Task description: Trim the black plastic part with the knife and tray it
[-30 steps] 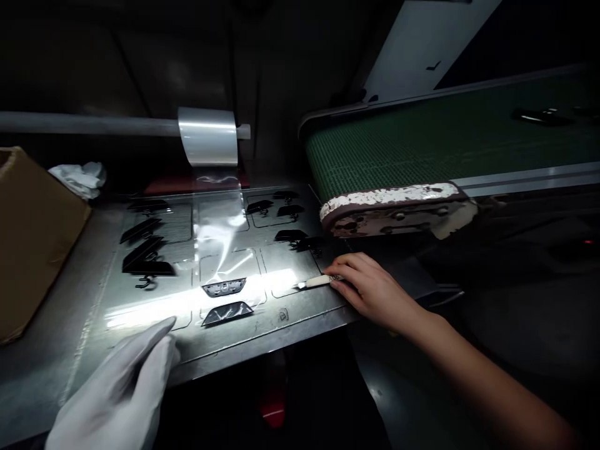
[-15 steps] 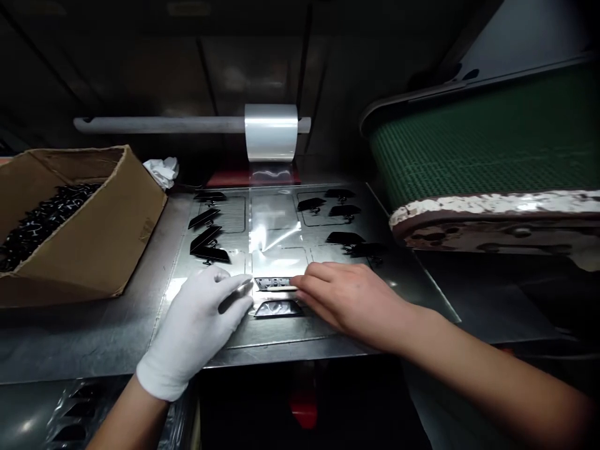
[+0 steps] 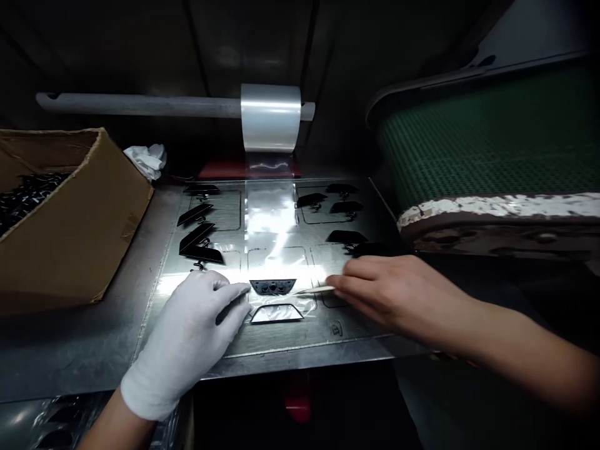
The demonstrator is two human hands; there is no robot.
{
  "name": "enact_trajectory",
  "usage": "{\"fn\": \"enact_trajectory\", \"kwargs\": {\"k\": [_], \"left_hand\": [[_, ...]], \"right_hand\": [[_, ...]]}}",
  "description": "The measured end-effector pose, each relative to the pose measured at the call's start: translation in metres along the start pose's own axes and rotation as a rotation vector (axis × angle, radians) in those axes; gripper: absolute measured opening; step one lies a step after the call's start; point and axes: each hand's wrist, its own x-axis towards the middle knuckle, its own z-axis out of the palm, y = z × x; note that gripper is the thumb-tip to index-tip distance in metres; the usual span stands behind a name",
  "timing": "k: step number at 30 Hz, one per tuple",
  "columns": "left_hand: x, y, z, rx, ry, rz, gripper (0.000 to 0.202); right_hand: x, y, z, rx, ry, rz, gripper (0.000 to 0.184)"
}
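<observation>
Between the two hands, a black part [image 3: 272,286] is lying on the plate [image 3: 281,340], long axis left to right.
Gloved left hand [image 3: 187,337] is resting flat, fingers spread, fingertips touching the part's left end; bare right hand [image 3: 398,294] is pinching a thin blade [image 3: 315,290], tip pointing left, just beside its right end. Film [image 3: 270,212] is running back to the roll [image 3: 270,117].

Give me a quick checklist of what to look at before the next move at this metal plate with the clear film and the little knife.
1. Left hand in white glove pressing clear film strip flat: ok.
2. Right hand gripping thin pale-handled blade: ok.
3. Blade tip beside black trapezoid plastic part, not on it: ok.
4. Gloved fingers clear of blade: ok.
5. Film fully covers film-wrapped black part: cannot tell.
</observation>
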Motion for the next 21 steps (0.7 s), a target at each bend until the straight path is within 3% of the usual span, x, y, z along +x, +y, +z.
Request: {"fn": "enact_trajectory", "kwargs": {"k": [3,6,12,15,18,21], "left_hand": [[-0.004,0.0,-0.001,-0.016,0.008,-0.003,0.02],[-0.008,0.01,-0.004,-0.056,0.036,0.065,0.019],[-0.001,0.056,-0.004,0.279,-0.141,0.29,0.03],[0.003,0.067,0.0,0.398,-0.071,0.326,0.034],[-0.007,0.07,0.001,0.393,0.026,0.321,0.025],[-0.036,0.072,0.005,0.329,0.204,0.306,0.022]], "right_hand": [[-0.047,0.024,0.003,-0.085,-0.004,0.058,0.027],[-0.076,0.028,0.024,-0.025,0.114,0.206,0.033],[-0.071,0.005,0.068,0.074,0.39,0.401,0.042],[-0.07,0.002,0.071,0.125,0.492,0.43,0.039],[-0.079,-0.006,0.066,0.195,0.594,0.436,0.035],[-0.089,-0.044,0.068,0.331,0.677,0.41,0.03]]}}
